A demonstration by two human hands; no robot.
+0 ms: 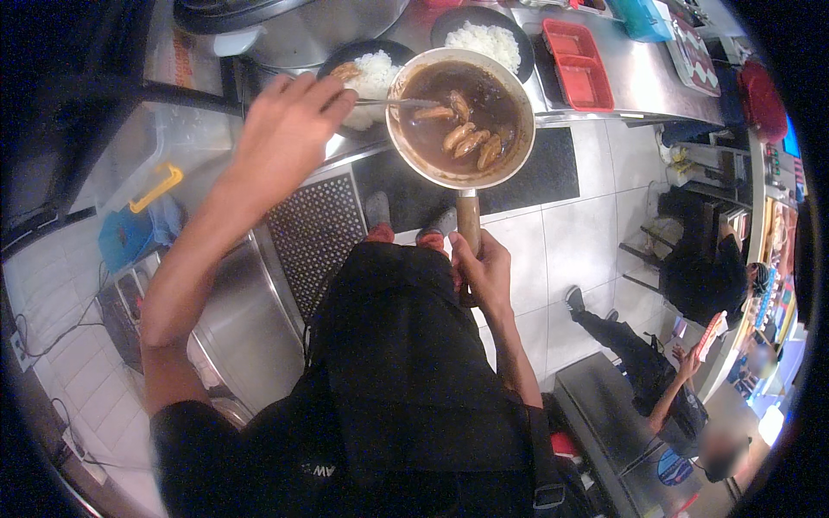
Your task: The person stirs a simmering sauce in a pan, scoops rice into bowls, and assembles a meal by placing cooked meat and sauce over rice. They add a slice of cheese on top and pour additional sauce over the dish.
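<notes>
In my right hand point(486, 272) is the brown handle of a cream-rimmed saucepan point(462, 181), raised in front of the counter. Brown sauce point(432, 142) fills its bottom, with several glazed pieces of meat point(466, 138) in it. My left hand point(298, 121) pinches a thin metal utensil point(399, 103) whose far end reaches in over the pan to the meat; its exact kind is unclear. Just beyond the pan stand two black plates: the left plate point(341, 56) bears white rice and a brown piece of food, the right plate point(525, 53) white rice.
A big metal pot point(319, 39) stands on the steel counter point(682, 91) at far left. Right of the plates lies a red divided tray point(577, 65). A clear bin with a yellow handle point(157, 188) is at left. Two other people point(635, 358) are at the right.
</notes>
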